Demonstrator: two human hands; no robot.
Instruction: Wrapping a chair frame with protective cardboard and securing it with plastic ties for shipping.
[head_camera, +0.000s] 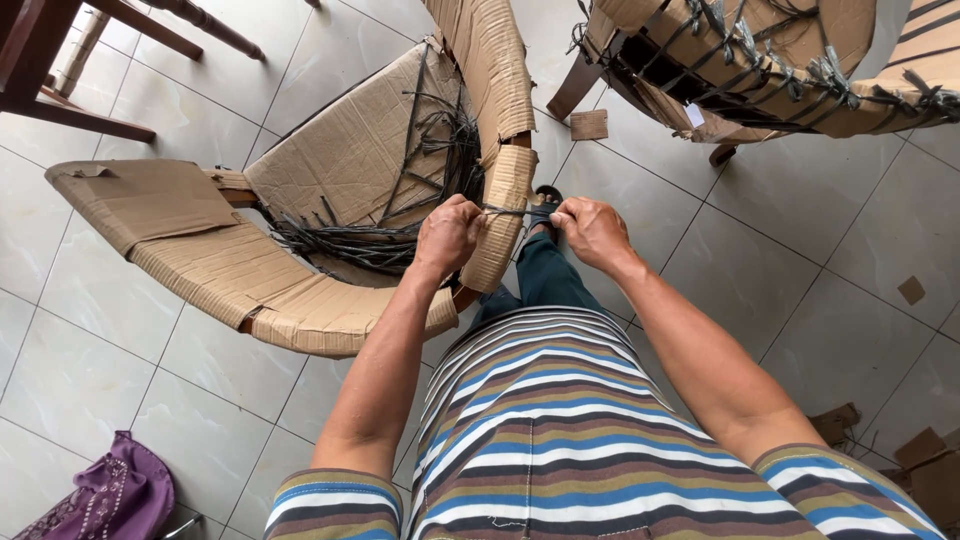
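While the person stood over the work, both hands met at the centre of the frame.
Left hand: left hand was closed in a fist around one end of the grey strap, knuckles against the wrapped chair.
Right hand: right hand was pinched shut on the other end of the strap, just right of the chair's edge.
Strap: pulled taut between the two fists, crossing the cardboard-covered arm.
Chair: cardboard-wrapped chair lay in the upper left and centre of the frame, with a tangle of loose grey straps in its seat.
Second chair: another wrapped chair, bound with straps, sat at upper right.
Floor: pale tiled floor, with cardboard scraps on it.
Lower left: purple bag.
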